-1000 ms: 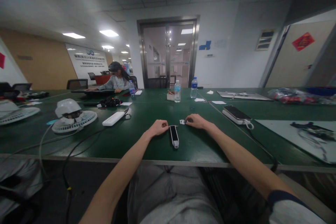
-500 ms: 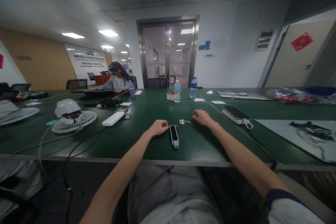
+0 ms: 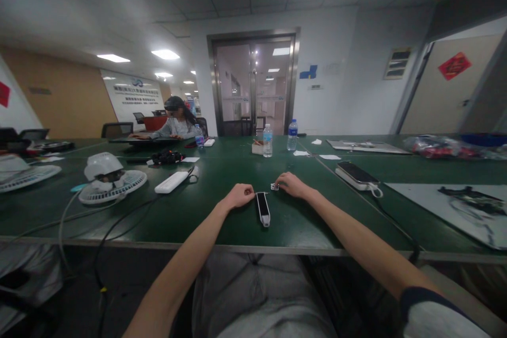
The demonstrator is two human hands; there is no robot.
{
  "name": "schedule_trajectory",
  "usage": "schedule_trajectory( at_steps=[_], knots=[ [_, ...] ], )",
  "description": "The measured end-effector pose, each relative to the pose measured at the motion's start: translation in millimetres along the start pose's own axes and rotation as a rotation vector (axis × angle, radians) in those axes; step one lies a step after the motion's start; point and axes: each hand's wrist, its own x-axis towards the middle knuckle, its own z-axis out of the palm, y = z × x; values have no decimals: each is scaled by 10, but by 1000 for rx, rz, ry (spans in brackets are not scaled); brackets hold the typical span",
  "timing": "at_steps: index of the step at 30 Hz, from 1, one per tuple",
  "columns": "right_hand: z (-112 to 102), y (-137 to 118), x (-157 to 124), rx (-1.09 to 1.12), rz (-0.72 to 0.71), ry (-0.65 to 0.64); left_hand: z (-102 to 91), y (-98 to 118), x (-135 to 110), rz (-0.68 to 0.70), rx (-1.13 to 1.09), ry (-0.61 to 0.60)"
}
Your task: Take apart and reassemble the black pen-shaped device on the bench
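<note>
My left hand [image 3: 239,196] rests on the table with its fingers curled into a pinch, at the far left corner of a slim black-and-white device [image 3: 263,209]. Whatever is in that pinch is too small to make out. The device lies lengthwise, its narrow white end towards me. My right hand [image 3: 293,186] is closed, its fingers bent down over a cluster of small white-and-silver parts [image 3: 273,187]. Those fingers hide most of the cluster. Only its left end shows, just beyond the device.
Two water bottles [image 3: 268,141] [image 3: 292,135] and a small box [image 3: 257,147] stand ahead. To the left lie a white power strip [image 3: 171,182] and a white fan [image 3: 113,185]. A phone on a white block [image 3: 358,175] and a grey board [image 3: 447,211] are right. A person [image 3: 178,121] sits across.
My right hand has moved left and down onto the small white-and-silver parts, covering their right side. My left hand and the device stay put; the view has tilted slightly upward.
</note>
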Motion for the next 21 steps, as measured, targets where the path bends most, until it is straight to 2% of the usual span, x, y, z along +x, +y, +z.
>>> schedule_trajectory(
  at_steps=[2,4,7,9,11,15,17,21],
  knots=[
    [9,-26,23,-2,-41,22,4,-5,1,1,2,3],
    [-5,-15,30,-6,-41,99,8,-10,3,-1,3,4],
    [-55,63,10,-39,55,248,10,-14,3,-9,0,1],
    [-88,147,-22,-106,135,299,9,-14,1,-11,-3,-1],
    [-106,238,-64,-178,214,282,6,-14,0,-9,-6,0],
    [-106,362,-134,-235,341,168,8,-18,3,4,-5,-1],
    [-104,359,-140,-245,342,137,13,-24,6,8,-8,3],
    [-111,221,-81,-269,237,118,22,-44,8,5,-25,0]
  ],
)
